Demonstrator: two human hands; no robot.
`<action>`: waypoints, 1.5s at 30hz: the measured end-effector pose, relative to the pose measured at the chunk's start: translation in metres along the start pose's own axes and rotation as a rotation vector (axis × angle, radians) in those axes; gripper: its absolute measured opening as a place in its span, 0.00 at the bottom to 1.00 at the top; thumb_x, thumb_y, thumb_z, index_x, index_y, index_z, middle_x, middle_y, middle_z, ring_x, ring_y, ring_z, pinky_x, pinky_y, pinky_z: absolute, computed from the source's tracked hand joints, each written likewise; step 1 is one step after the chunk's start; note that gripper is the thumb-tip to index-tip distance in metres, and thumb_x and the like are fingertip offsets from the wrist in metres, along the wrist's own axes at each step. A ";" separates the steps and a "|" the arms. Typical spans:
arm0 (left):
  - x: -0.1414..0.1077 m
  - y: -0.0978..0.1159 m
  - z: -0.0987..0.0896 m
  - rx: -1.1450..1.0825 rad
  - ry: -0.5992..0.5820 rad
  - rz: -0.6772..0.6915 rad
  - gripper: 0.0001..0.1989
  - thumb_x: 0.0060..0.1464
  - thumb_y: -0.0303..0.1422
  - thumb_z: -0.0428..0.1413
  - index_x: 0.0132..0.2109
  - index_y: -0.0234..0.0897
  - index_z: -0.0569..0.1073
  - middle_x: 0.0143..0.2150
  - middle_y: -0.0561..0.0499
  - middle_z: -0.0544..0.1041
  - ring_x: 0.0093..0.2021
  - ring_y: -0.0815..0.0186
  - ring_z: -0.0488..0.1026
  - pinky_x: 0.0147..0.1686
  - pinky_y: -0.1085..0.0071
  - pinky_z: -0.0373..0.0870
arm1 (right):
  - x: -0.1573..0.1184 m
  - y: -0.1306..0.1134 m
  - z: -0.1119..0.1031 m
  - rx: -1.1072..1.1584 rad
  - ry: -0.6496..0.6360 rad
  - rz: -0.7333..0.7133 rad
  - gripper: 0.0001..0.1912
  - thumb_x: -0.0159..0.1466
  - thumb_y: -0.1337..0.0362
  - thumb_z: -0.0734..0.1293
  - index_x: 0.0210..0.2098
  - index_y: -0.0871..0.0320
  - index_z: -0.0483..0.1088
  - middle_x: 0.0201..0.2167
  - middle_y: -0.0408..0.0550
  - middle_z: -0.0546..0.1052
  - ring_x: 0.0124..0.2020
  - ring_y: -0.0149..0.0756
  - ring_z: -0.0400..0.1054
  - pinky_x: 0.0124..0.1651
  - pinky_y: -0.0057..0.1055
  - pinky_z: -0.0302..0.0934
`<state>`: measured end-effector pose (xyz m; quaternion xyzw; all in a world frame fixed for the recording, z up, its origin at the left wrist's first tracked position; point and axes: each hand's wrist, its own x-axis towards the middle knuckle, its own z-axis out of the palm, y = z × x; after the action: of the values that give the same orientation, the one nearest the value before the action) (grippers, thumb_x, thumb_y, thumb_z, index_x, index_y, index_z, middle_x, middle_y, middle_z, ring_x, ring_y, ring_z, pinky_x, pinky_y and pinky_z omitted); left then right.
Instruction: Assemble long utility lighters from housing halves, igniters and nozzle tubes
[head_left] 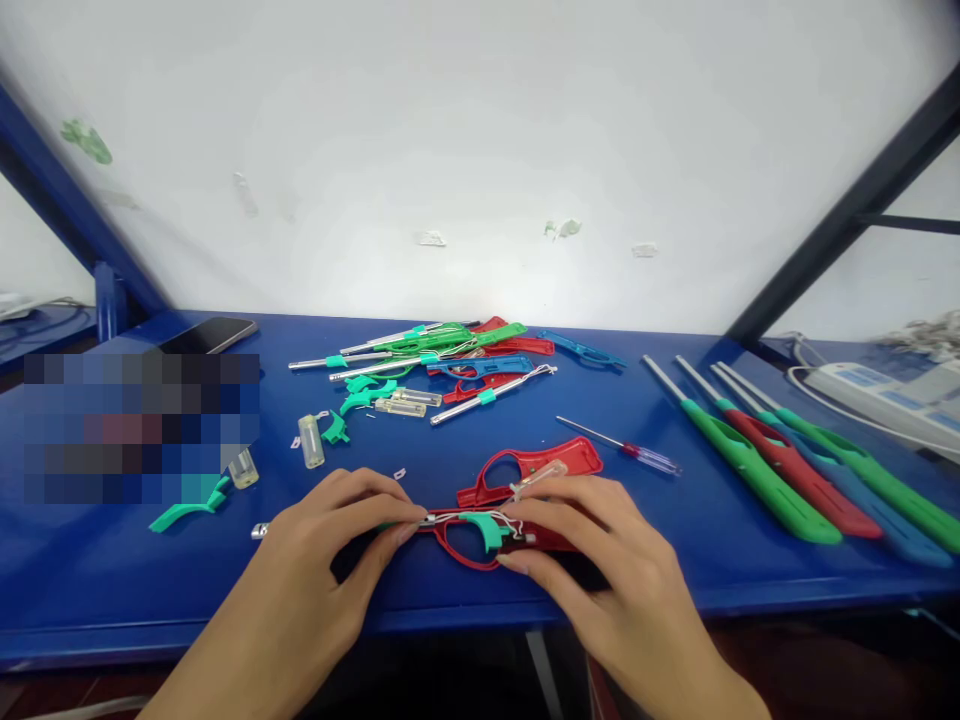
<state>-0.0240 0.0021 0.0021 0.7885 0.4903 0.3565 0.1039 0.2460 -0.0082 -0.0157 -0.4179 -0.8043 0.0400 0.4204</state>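
Note:
My left hand (pixel 341 545) pinches the metal lighter tube (pixel 259 531) near where it meets a red lighter half-shell (pixel 459 556). A green trigger (pixel 489 531) and thin white wires (pixel 448 516) lie in this shell, just behind its finger loop. With bent fingers, my right hand (pixel 619 545) grips the shell's handle end, thumb at the near edge and fingertips by the wires; the palm side is hidden. Right behind lies a second red half-shell (pixel 581 457), and a clear fuel tank (pixel 546 478) is beside my right fingers.
A screwdriver (pixel 649 457) lies behind my right hand. Several assembled lighters (pixel 787 490) rest at the right. Loose shells and tubes (pixel 480 365) are piled at the back. Green triggers (pixel 367 395) and clear tanks (pixel 311 443) are scattered left. A phone (pixel 210 335) lies back left.

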 end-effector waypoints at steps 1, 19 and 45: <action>0.000 -0.001 0.000 -0.002 -0.010 -0.006 0.14 0.72 0.45 0.56 0.44 0.54 0.87 0.44 0.56 0.85 0.42 0.67 0.84 0.45 0.76 0.80 | 0.001 0.001 -0.003 0.019 0.015 0.020 0.08 0.75 0.63 0.71 0.53 0.46 0.77 0.50 0.42 0.82 0.52 0.38 0.75 0.57 0.35 0.69; 0.002 -0.004 0.003 0.090 0.154 0.148 0.20 0.72 0.55 0.54 0.45 0.56 0.87 0.41 0.60 0.86 0.39 0.74 0.86 0.45 0.89 0.77 | 0.016 0.038 -0.032 -0.127 -0.279 0.102 0.11 0.78 0.57 0.65 0.55 0.37 0.78 0.67 0.43 0.75 0.74 0.52 0.61 0.68 0.63 0.67; -0.011 -0.023 0.013 0.055 0.087 0.043 0.18 0.72 0.54 0.55 0.47 0.53 0.85 0.49 0.56 0.85 0.46 0.65 0.84 0.52 0.77 0.80 | 0.022 0.033 -0.026 -0.038 -0.168 -0.047 0.10 0.78 0.65 0.67 0.55 0.45 0.76 0.48 0.41 0.84 0.50 0.39 0.76 0.65 0.45 0.59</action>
<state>-0.0340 0.0068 -0.0242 0.7850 0.4870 0.3791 0.0531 0.2788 0.0208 0.0016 -0.4019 -0.8470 0.0496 0.3443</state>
